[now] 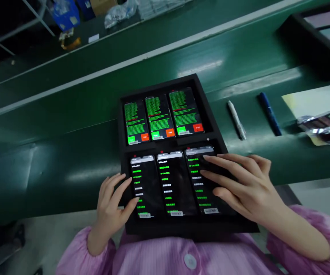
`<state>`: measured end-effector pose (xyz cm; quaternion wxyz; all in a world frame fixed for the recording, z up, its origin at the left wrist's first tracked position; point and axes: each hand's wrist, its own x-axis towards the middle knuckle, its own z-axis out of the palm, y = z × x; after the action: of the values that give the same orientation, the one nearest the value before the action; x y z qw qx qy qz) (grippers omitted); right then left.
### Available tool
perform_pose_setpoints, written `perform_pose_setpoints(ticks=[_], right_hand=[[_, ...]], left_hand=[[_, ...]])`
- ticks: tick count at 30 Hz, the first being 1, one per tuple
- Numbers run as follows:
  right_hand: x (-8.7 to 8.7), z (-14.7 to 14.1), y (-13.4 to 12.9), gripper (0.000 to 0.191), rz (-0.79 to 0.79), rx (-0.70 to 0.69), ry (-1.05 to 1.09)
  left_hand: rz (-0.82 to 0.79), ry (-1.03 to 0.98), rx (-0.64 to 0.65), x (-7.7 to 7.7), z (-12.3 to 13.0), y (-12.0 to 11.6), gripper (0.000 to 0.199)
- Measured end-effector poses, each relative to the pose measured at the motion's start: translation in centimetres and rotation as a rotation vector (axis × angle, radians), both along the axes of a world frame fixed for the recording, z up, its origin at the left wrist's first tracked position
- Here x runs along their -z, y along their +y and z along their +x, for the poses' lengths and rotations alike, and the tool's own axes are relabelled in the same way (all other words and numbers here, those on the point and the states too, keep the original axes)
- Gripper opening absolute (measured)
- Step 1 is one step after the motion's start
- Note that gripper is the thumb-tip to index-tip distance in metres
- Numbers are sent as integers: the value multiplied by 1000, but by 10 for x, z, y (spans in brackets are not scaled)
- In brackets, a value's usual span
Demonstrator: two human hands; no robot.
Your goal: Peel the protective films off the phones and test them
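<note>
The left hand (113, 206) lies open and slightly curled, its fingers spread over the left phone of the near row, with the fingertips (124, 181) at or just above the screen. The right hand (246, 187) is open too, reaching across from the right side of the tray, its fingers extended over the right phone of the near row. Neither hand has hold of anything.

A black foam tray (193, 229) sits on a green conveyor belt (67, 152), with its near side jutting past the belt's near edge toward the person. It has two compartments, each holding three smartphones side by side. The far-row smartphones (159, 118) show dense green text, with a green button and a red-orange "Fail" button along their lower edges. The near-row smartphones (176, 183) show lists of green lines on black screens.

To the right of the tray, a white marker (236, 120) and a dark blue marker (269, 114) lie on the belt, well apart from a pale sheet of paper (314, 101). A crumpled foil bag (322, 124) lies across that sheet. A black-framed rack (314, 26) occupies the far right corner, and pink pleated sleeves (302, 236) cover both forearms.
</note>
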<state>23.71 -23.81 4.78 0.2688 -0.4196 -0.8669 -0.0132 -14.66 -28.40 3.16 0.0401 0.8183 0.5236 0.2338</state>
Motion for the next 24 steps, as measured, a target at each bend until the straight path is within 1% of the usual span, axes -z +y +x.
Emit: perform_pose_setpoints(ticks=[3,5,7,9,11,15,18,21,24], right_hand=[[-11,-5,-1,21,31,-23,99],[-15,-4,-2,20,2,18,116],[-15,-1,-4,22,-33,45,96],[-11,2,-9,26,-41,13,59],[-6,6,-17,36,-52,-46,38],[5,9,-43,55,-134,-190,9],[7,7,-56,57,-166,-202,-49],[4,-1,-48,53,-108,-181,-40],[0,-20,-25,50,-66,-121,-46]], left_hand=[[14,11,-23,-2,-2,-2,51],[17,18,-28,-1,-2,-2,50],[15,23,-43,1,-2,-2,50],[15,24,-57,3,0,-1,52],[19,18,-60,4,1,0,53],[7,12,-58,4,1,2,55],[4,15,-43,2,2,3,57],[14,34,-15,-2,4,4,55],[17,80,-19,-5,8,6,48]])
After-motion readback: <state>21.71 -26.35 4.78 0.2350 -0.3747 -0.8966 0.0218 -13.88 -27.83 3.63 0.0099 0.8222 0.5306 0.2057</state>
